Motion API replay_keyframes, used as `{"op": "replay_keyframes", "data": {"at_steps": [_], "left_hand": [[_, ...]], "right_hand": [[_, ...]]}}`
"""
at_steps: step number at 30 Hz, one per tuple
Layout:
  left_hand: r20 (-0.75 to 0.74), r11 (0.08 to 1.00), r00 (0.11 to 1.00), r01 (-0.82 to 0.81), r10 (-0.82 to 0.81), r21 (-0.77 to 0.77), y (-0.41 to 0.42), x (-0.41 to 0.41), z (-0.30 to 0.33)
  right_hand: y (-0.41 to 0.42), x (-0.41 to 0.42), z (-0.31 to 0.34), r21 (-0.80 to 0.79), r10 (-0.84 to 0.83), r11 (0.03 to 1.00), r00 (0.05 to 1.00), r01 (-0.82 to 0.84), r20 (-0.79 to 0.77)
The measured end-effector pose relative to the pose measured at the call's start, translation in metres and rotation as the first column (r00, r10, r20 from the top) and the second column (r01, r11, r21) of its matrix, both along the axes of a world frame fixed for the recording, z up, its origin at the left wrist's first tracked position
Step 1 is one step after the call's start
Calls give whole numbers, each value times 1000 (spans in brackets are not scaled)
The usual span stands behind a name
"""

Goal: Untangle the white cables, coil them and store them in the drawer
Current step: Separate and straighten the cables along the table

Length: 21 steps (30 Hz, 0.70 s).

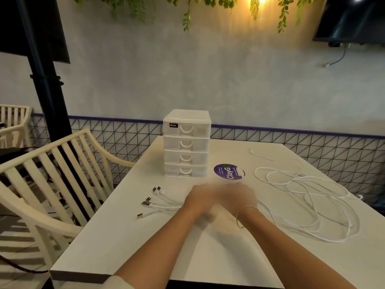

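Observation:
Several white cables lie on the white table [187, 247]. Their USB plug ends [150, 203] fan out to the left, and their long loose loops [308, 197] sprawl tangled to the right. Both hands meet over the middle of the bundle and are blurred by motion. My left hand [198, 202] is curled over the cables where they run in from the plugs. My right hand [239, 196], with a thin bracelet on the wrist, touches the left one; its fingers are hidden in the blur. The white four-drawer unit [186, 147] stands behind the hands with all drawers closed.
A round purple sticker [228, 172] lies on the table between the drawer unit and the hands. A cream slatted chair [52, 174] stands at the table's left edge. A wire-grid fence [312, 147] runs behind the table's far edge.

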<state>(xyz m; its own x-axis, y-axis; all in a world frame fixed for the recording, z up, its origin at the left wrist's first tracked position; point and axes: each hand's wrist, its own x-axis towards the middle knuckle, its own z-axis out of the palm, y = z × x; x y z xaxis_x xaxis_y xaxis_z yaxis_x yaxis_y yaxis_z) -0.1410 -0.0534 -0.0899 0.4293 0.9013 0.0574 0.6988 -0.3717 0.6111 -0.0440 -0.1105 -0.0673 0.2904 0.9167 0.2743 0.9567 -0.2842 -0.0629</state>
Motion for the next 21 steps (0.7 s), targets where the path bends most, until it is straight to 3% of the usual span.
{"op": "replay_keyframes", "data": {"at_steps": [3, 8, 11, 17, 21], "left_hand": [[-113, 999, 993, 39, -37, 12, -2, 6, -3], [-191, 993, 982, 28, -5, 115, -3, 7, -3], [-205, 989, 979, 26, 4, 144, -4, 9, -1], [-190, 984, 981, -12, 46, 177, 0, 8, 3], [-169, 974, 982, -43, 82, 221, 5, 3, 6]], "right_hand": [[-1, 7, 3, -1, 21, 1000, 1000, -21, 6], [1, 42, 0, -76, -34, 997, 971, 16, -235], [0, 46, -3, -49, -46, 998, 957, 33, -287], [-8, 39, 5, -60, 18, 998, 963, -35, -270], [-20, 19, 2, -68, 181, 980, 979, -188, -97]]}}
